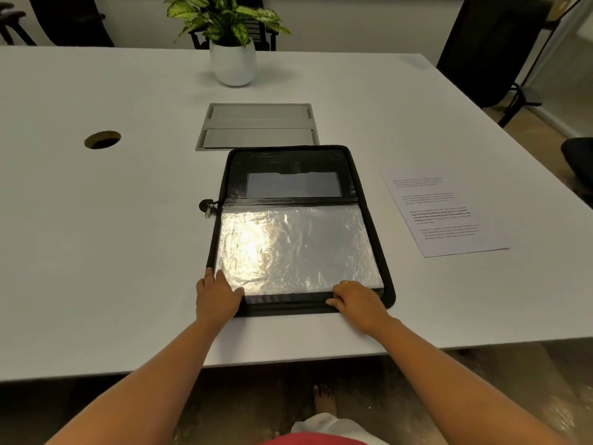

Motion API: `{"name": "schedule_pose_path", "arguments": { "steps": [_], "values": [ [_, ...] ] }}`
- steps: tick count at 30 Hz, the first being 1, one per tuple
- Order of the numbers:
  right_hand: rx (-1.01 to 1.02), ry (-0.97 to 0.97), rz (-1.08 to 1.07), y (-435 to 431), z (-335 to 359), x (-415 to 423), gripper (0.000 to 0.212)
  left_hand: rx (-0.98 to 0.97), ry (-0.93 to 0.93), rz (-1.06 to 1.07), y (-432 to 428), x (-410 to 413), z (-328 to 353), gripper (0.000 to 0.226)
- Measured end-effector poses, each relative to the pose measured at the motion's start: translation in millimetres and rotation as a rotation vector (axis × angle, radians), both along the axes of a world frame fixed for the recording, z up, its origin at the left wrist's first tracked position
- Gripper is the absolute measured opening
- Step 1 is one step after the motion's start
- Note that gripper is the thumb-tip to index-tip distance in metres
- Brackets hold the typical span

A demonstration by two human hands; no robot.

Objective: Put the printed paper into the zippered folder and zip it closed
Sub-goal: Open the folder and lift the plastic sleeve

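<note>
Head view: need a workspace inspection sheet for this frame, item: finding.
Surface: white table, with a round grommet hole and a closed grey cable hatch.
Job's things: zippered folder lies open flat, clear plastic sleeve facing up, zip pull at its left edge; printed paper lies on the table to the folder's right, not yet inside.
Clutter: potted plant at the far side.
Hands: left hand on the folder's near-left corner; right hand on its near edge.
Cables: nothing seen.
Surroundings: dark chairs beyond the table; a bare foot on the floor.
</note>
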State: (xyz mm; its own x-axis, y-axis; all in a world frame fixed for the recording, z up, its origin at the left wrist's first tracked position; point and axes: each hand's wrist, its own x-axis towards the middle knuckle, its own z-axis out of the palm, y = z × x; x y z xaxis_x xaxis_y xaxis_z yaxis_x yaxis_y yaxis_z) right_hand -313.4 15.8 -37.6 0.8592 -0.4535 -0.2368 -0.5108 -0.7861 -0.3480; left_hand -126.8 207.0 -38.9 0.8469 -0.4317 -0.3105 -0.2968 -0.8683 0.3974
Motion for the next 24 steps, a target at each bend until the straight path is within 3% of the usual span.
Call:
{"name": "schedule_pose_path", "arguments": {
  "steps": [9, 12, 17, 20, 24],
  "values": [
    [0.034, 0.078, -0.006, -17, 16, -7, 0.027, 0.158, 0.008, 0.048, -19, -5, 15, 0.059],
    [0.057, -0.026, -0.086, -23, 18, -10, 0.036, 0.177, -0.076, -0.037, -34, -11, 14, 0.066],
    [0.003, -0.275, -0.262, -46, 17, -13, 0.021, 0.054, -0.031, -0.220, -70, -29, 9, 0.067],
    [0.023, -0.151, -0.261, -60, 14, -17, 0.045, 0.073, -0.018, -0.301, -95, -44, 10, 0.068],
    [0.009, -0.106, -0.207, -64, 9, -15, 0.046, 0.122, 0.026, -0.384, -118, -58, 12, 0.067]
  ]
}}
